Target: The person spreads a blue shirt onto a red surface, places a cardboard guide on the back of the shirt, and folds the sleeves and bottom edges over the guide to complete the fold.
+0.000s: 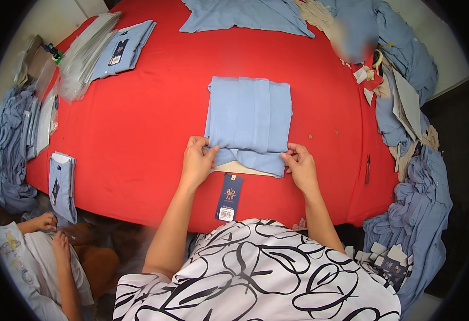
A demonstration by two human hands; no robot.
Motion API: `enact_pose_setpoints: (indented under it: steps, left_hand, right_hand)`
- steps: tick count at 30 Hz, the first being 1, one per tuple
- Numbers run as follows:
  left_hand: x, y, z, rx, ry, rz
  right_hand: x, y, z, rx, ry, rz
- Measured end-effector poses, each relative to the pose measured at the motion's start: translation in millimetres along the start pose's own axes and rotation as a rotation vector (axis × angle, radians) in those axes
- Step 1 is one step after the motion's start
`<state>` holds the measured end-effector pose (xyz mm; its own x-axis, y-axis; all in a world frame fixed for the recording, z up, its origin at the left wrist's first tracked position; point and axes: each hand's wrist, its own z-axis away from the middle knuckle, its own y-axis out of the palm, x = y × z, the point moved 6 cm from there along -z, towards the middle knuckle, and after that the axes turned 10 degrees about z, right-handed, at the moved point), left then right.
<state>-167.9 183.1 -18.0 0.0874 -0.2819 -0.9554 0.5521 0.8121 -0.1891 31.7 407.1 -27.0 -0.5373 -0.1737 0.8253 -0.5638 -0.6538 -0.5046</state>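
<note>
A folded light blue shirt (249, 120) lies face down in the middle of the red table (138, 139). My left hand (197, 160) pinches its near left corner. My right hand (300, 165) grips the near right corner. Under the near edge a strip of pale cardboard (234, 169) shows. A dark blue hang tag (229, 197) trails from the shirt toward me on the red cloth.
Folded tagged shirts (123, 49) and clear plastic bags (84, 53) lie at the far left, another folded shirt (62, 184) at the left edge. Loose blue shirts (411, 107) pile along the right. Another person (42, 257) sits at lower left. Small scissors (367, 168) lie right.
</note>
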Motion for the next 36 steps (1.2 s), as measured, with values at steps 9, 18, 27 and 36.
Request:
enact_pose_setpoints:
  steps: [9, 18, 27, 36]
  left_hand:
    - [7.4, -0.8, 1.2, 0.035, 0.036, 0.091]
    - [7.5, -3.4, 7.5, 0.079, 0.058, 0.223]
    - [10.1, -7.5, 10.5, 0.068, 0.075, 0.155]
    - [-19.7, -9.0, 31.2, -0.038, 0.114, -0.188]
  right_hand:
    - [21.9, 11.9, 3.0, -0.137, -0.332, 0.344]
    - [20.7, 13.2, 9.0, 0.03, -0.352, 0.396]
    - [29.9, 11.2, 15.6, 0.154, -0.214, 0.345]
    - [37.4, 20.0, 33.6, -0.072, -0.559, 0.623]
